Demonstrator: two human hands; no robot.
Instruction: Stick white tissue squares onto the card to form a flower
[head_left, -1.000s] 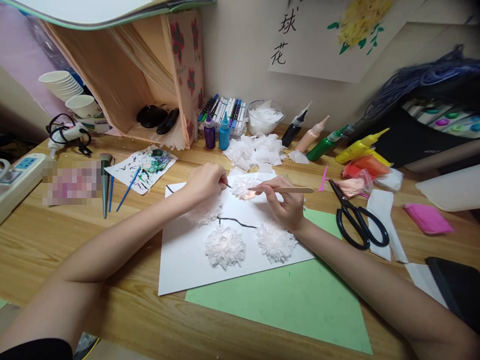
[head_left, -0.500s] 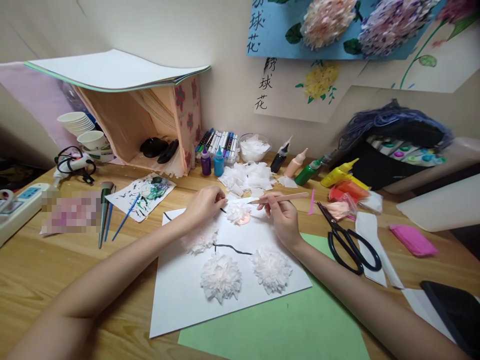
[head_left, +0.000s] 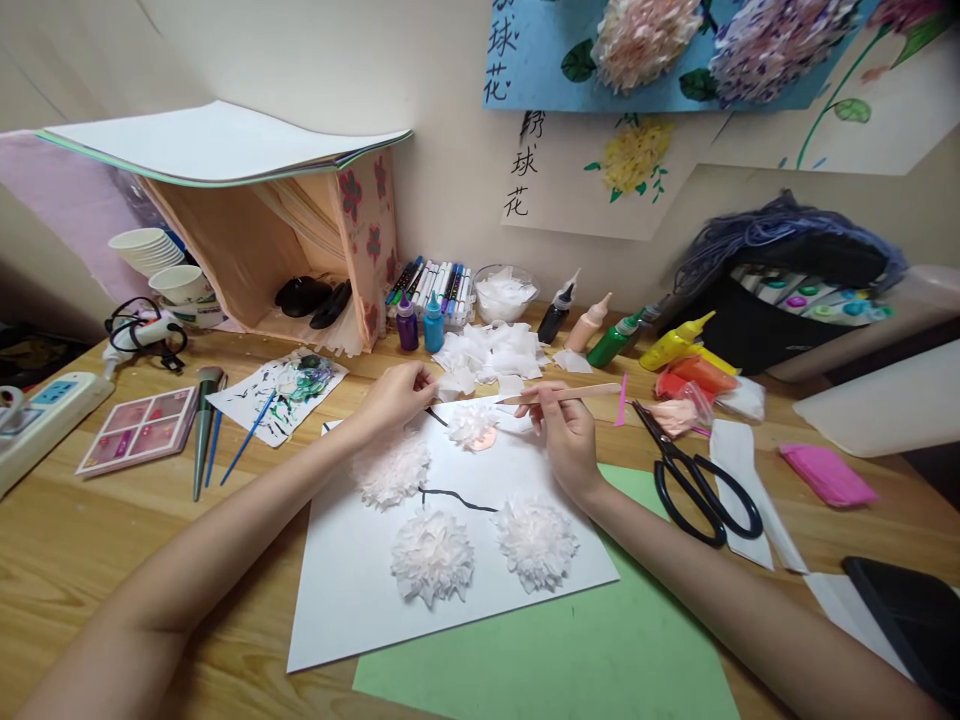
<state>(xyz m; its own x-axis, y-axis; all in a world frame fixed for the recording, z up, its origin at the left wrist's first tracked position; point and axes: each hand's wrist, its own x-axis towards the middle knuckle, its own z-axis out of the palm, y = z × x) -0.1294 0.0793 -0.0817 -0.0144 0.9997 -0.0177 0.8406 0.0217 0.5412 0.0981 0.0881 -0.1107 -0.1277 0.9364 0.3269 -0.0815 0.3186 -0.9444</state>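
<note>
My right hand (head_left: 566, 430) grips a flat wooden craft stick (head_left: 585, 391), its tip pointing left above a small, part-covered white tissue paper flower (head_left: 472, 425). A peach-coloured patch (head_left: 484, 439) shows at that flower's lower edge. My left hand (head_left: 397, 400) is closed, thumb and fingertips together beside the pile of white tissue paper pieces (head_left: 491, 350); whatever is between them is too small to make out. Fuller tissue flowers, a left one (head_left: 390, 470), a lower one (head_left: 433, 558) and a right one (head_left: 537, 542), sit on the white sheet (head_left: 352, 600) with black painted stems.
Green paper (head_left: 540, 660) lies under the white sheet. Black-handled scissors (head_left: 697, 490) rest at right. Behind stand paint bottles (head_left: 611, 340), a bowl of tissue pieces (head_left: 506, 295) and markers (head_left: 435, 285). Brushes (head_left: 206, 430) and a paint-smeared paper (head_left: 277, 395) lie left.
My left hand has moved slightly away from the small flower, towards the tissue pile. My right hand stays almost in place with the stick. The view has shifted slightly.
</note>
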